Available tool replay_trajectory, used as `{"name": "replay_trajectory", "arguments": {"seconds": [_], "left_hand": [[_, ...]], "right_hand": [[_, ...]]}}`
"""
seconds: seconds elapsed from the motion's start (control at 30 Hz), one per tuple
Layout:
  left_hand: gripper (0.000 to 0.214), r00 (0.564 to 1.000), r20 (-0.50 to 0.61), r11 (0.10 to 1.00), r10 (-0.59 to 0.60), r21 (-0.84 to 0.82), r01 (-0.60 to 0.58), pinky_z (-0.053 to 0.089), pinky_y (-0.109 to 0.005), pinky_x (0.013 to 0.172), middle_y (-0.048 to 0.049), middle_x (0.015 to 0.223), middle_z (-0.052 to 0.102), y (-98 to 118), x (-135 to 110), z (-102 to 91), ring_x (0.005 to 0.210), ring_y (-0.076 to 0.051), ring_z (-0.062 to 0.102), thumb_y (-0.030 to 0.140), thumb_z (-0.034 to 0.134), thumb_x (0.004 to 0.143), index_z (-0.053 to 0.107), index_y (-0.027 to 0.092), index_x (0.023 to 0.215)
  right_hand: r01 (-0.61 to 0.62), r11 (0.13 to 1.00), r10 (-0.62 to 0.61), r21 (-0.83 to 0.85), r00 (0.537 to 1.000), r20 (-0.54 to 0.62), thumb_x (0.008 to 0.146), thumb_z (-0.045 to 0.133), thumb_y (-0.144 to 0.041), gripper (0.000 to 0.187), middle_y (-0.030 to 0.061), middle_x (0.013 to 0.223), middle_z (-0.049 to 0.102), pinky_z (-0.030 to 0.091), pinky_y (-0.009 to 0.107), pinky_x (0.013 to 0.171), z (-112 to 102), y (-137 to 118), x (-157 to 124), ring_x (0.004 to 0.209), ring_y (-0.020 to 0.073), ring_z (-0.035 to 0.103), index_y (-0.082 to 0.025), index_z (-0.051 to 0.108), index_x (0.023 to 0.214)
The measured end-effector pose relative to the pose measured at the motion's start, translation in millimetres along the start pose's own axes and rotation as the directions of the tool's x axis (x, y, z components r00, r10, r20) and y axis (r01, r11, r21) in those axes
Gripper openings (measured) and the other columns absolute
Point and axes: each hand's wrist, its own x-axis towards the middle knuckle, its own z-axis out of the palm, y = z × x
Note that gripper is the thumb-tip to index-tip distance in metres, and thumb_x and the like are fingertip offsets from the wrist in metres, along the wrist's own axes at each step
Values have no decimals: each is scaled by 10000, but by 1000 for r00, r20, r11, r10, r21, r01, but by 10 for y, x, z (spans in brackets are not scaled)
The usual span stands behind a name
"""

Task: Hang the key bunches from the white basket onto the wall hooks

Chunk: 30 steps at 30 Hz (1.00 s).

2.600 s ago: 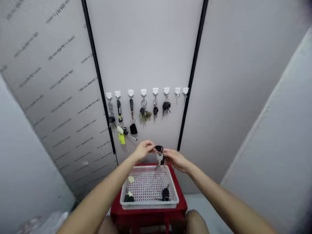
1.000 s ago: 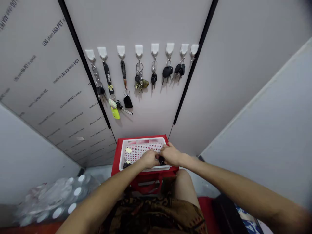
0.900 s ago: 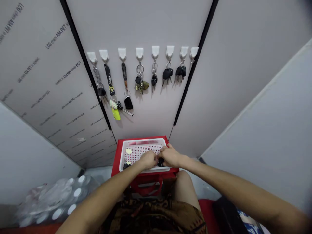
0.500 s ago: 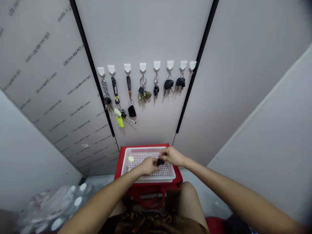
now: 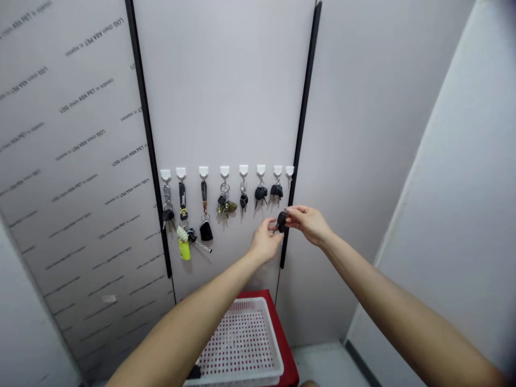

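Observation:
Both my hands are raised in front of the wall, pinching a black key (image 5: 281, 221) between them. My left hand (image 5: 265, 243) grips it from the left and below, my right hand (image 5: 308, 222) from the right. The key hangs just below the rightmost white hook (image 5: 289, 171), which is bare. The other hooks in the row (image 5: 224, 171) carry key bunches, among them a black pair (image 5: 276, 190) on the hook beside the bare one and a yellow-green tag (image 5: 184, 249) at the left.
A white perforated tray (image 5: 269, 361) rests on a red stool (image 5: 287, 355) below my arms, with a small dark item (image 5: 195, 372) at its near left corner. Black vertical strips (image 5: 300, 134) divide the grey wall panels. A white wall (image 5: 463, 215) closes in on the right.
My hands lifted the black key out of the tray and up toward the hook row. The view tilted up, so the tray dropped to the bottom of the frame.

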Motion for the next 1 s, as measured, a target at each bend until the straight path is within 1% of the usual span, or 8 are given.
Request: {"name": "replay_trajectory", "arguments": {"seconds": [0.13,0.33,0.57,0.7,0.77,0.87,0.93,1.0], "left_hand": [[474,981,4,962,193,195,-190,383,-245,676,-67,1003,466,269,239,88,691,-96,495,135,456,603,341,182,1060],[480,959,94,872,266,400,-281,351,-282,753,-84,1042,438,368,362,99,778,-139,477,152,449,598,352,163,1068],[434,977,117,880,178,425,-211,361,-282,731,-91,998,459,201,219,-45,734,-132,478,132,450,590,407,143,1022],[399,996,52,939,76,332,-89,379,-240,661,-64,944,477,-49,52,-241,664,-96,469,133,473,576,439,146,974],[378,999,-46,970,-23,241,33,377,-212,589,-41,810,504,-242,-49,-366,587,-74,447,128,486,568,448,124,945],[379,972,-175,981,-160,83,176,337,-183,480,34,532,436,-445,-182,-588,450,-53,372,114,483,569,434,80,943],[478,967,-211,990,-143,-27,141,310,-168,453,75,458,377,-408,-250,-758,403,-40,330,87,478,562,368,84,1028],[629,971,-237,991,-35,-136,2,300,-151,455,93,457,375,-217,-310,-935,393,-25,316,65,479,558,234,140,1132]], "right_hand": [[123,987,-141,-103,971,-191,600,494,-143,29,-36,435,471,428,177,406,-31,-279,365,381,41,451,-120,494,581],[160,953,-242,-257,912,-332,598,476,-133,39,-33,415,456,420,185,376,-39,-418,746,385,63,467,-130,479,559],[76,916,-231,-395,903,-363,591,424,-110,65,-28,466,462,410,199,398,-68,-266,863,394,66,470,-137,469,629],[78,835,-327,-544,866,-378,605,396,-189,178,-4,575,496,398,216,447,-80,72,618,441,76,474,-156,480,758],[75,800,-303,-595,907,-294,600,397,-211,219,-5,540,488,376,220,429,9,309,377,424,84,448,-158,489,791],[47,814,-27,-579,999,43,562,432,-181,332,-54,379,405,307,211,339,293,567,-6,320,78,358,-147,491,887],[89,855,62,-511,961,270,564,427,-162,486,-89,346,356,273,192,318,540,554,-208,294,62,313,-151,390,1049],[225,911,-90,-347,927,364,590,409,-158,609,-102,382,355,285,175,343,777,381,-347,319,49,318,-180,207,1164]]}}
